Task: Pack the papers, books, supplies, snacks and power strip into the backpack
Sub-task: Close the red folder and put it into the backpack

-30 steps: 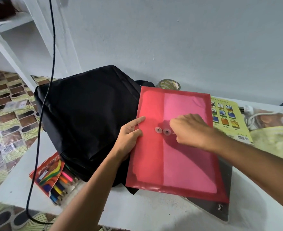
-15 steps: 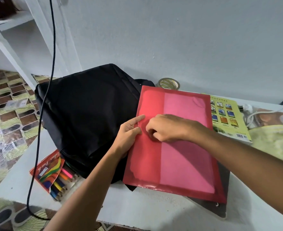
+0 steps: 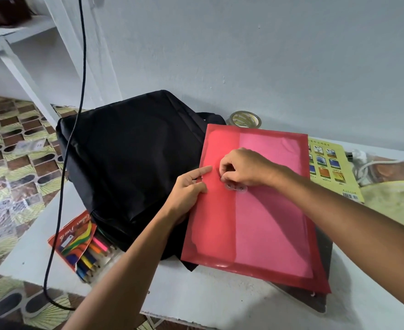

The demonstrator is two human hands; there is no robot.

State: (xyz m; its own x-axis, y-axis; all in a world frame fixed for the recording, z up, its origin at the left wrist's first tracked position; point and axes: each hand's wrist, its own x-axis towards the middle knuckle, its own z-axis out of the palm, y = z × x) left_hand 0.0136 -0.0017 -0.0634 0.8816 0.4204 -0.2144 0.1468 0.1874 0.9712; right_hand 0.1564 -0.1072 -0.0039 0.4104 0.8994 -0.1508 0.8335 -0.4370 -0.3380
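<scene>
On top of the white bench (image 3: 220, 303), a red translucent envelope folder (image 3: 255, 225) is lying flat with pink paper showing through its right part. Its left edge is overlapping the black backpack (image 3: 129, 167), which is lying on its side against the wall, and its lower right part is resting on a dark flat board (image 3: 324, 270) that is sticking out beneath it.

The left hand (image 3: 189, 191) is gripping the folder's left edge, thumb on top and the other fingers tucked underneath, index finger pointing along the rim. The right hand (image 3: 246, 167) is sitting over the middle of the folder with its fingers curled and pinched together just above the 2 round string-closure discs (image 3: 236, 186); whether a string is caught between them is too small to tell.

A torn-open box of colour pencils (image 3: 79, 244) is lying at the bench's left front, partly tucked under the backpack, pencil tips spilling out. A roll of tape (image 3: 245, 119) is standing behind the folder by the wall. A yellow-green book (image 3: 331, 167) with small pictures on its cover is lying just right of the folder, partly under it. Further right, a white power strip cable (image 3: 367, 163) is resting on a printed cloth. A black cord (image 3: 77, 115) is hanging down in front of the backpack to the patterned floor.
</scene>
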